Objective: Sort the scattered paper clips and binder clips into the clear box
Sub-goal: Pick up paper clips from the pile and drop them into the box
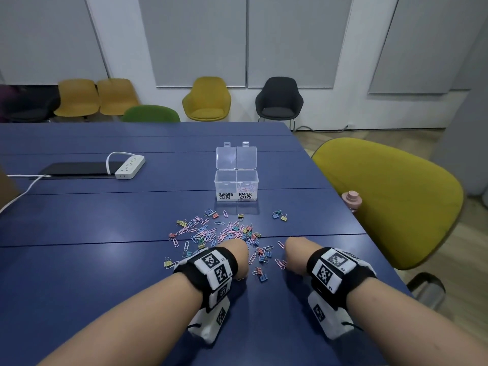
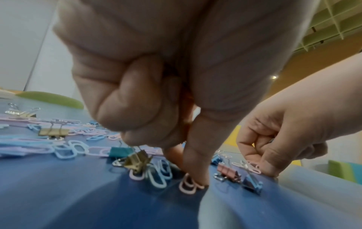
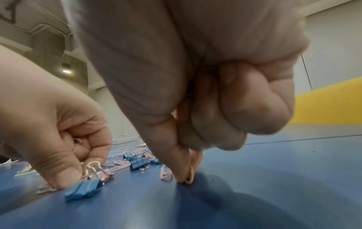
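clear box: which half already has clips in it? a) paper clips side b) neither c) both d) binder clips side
a: in the head view the clear box shows pink clips behind the wall above the PAPER CLIPS label, while the side labelled BINDER CLIPS looks empty.

The head camera looks from high up, forward and down, over both wrists at the blue table [image 1: 79, 212], with the clear box [image 1: 236, 184] far past the hands. The left wrist camera sits very low and close behind the left hand [image 2: 166, 86] and looks along its fingers. The right wrist camera does the same behind the right hand [image 3: 205, 93]. Each wrist camera also shows the other hand, and all three share the clips [image 1: 211, 232] lying between the hands
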Available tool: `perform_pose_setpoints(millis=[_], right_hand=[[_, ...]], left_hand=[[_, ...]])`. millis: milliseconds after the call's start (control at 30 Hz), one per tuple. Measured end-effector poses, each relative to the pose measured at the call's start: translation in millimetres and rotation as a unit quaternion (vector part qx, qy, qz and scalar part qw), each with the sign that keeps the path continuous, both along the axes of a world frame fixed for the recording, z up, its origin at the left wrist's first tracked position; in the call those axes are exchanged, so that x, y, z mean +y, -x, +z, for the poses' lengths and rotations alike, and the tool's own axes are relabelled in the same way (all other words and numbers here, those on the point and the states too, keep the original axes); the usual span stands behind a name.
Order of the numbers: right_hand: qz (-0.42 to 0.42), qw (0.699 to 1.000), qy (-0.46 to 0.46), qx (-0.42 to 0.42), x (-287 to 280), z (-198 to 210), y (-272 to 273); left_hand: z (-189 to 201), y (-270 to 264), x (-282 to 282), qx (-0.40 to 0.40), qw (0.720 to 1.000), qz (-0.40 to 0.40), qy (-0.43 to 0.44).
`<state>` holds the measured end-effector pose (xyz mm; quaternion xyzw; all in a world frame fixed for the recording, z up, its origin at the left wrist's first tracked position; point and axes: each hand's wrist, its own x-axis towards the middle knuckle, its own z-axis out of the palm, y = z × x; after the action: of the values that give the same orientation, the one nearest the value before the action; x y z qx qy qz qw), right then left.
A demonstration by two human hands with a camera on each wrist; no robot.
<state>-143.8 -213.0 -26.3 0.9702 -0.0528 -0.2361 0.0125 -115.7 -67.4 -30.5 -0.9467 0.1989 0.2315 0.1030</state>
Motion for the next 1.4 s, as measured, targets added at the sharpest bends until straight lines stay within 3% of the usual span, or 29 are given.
perform_pose_setpoints(millis=[267,400,433,467,500,533,567,600,667,733,767,833,1000,1100,1133,1167,1200,1233,1333,1367,1400], right_hand=[[0.036,0.999,-0.011,0.018,-8.3,-8.7,-3.8],[0.032,0.999,-0.035,0.017,-11.3,-6.0,-2.9],[0.024,0.998,-0.062,0.004,-13.4,-6.2,-2.3],[-0.002,0.994,-0.111,-0.021,-15.9,-6.5,-3.0],[-0.048,0.98,-0.185,-0.049,-18.4,-7.7,-3.8],[-0.116,0.948,-0.288,-0.072,-20.2,-8.5,-3.6],[-0.192,0.89,-0.406,-0.08,-21.7,-9.3,-4.0],[-0.263,0.809,-0.52,-0.072,-23.7,-10.8,-4.6],[-0.356,0.633,-0.686,-0.04,-26.9,-11.3,-6.4],[-0.386,0.511,-0.768,-0.022,-27.5,-10.2,-7.8],[-0.39,0.473,-0.79,-0.023,-26.6,-10.0,-8.5],[-0.384,0.439,-0.812,-0.025,-22.8,-10.0,-9.7],[-0.393,0.453,-0.8,-0.011,-11.9,-13.1,-20.9],[-0.367,0.519,-0.772,-0.001,-2.3,-11.4,-27.0],[-0.348,0.547,-0.761,0.0,1.7,-9.9,-28.3],[-0.326,0.579,-0.747,0.003,6.3,-8.6,-30.2],[-0.303,0.62,-0.724,0.005,10.5,-8.3,-32.7],[-0.277,0.67,-0.688,0.005,15.0,-7.9,-35.3],[-0.113,0.87,-0.479,-0.017,30.7,-1.8,-40.2],[-0.035,0.918,-0.393,-0.031,36.2,1.0,-41.9],[0.04,0.946,-0.317,-0.043,42.3,3.9,-43.2]], left_hand=[[1.6,2.3,1.2,0.019,0.999,0.003,0.032],[5.9,-7.6,21.8,0.066,0.984,0.072,0.147],[7.1,-11.6,30.5,0.084,0.969,0.113,0.204],[7.7,-15.8,39.4,0.112,0.936,0.17,0.288],[8.3,-18.4,47.3,0.156,0.876,0.238,0.39],[9.4,-20.2,54.4,0.2,0.793,0.301,0.491],[10.6,-22.3,61.2,0.233,0.703,0.351,0.572],[11.6,-24.4,68.0,0.263,0.622,0.389,0.626],[14.7,-27.4,78.0,0.316,0.503,0.43,0.68],[15.0,-31.2,86.1,0.345,0.428,0.443,0.708],[14.6,-32.8,88.6,0.352,0.405,0.443,0.718],[12.7,-33.0,89.9,0.358,0.381,0.437,0.732],[6.7,-35.5,88.2,0.335,0.4,0.44,0.731],[10.4,-40.2,89.7,0.359,0.415,0.445,0.708],[12.2,-41.4,89.2,0.358,0.439,0.443,0.695],[13.2,-42.0,88.4,0.346,0.478,0.437,0.678],[11.1,-43.4,88.2,0.319,0.535,0.426,0.656],[8.8,-44.7,88.0,0.281,0.604,0.406,0.626],[9.7,-45.1,90.3,0.13,0.844,0.255,0.454],[10.6,-45.6,91.5,0.084,0.899,0.191,0.385],[12.4,-45.6,92.1,0.053,0.931,0.136,0.334]])
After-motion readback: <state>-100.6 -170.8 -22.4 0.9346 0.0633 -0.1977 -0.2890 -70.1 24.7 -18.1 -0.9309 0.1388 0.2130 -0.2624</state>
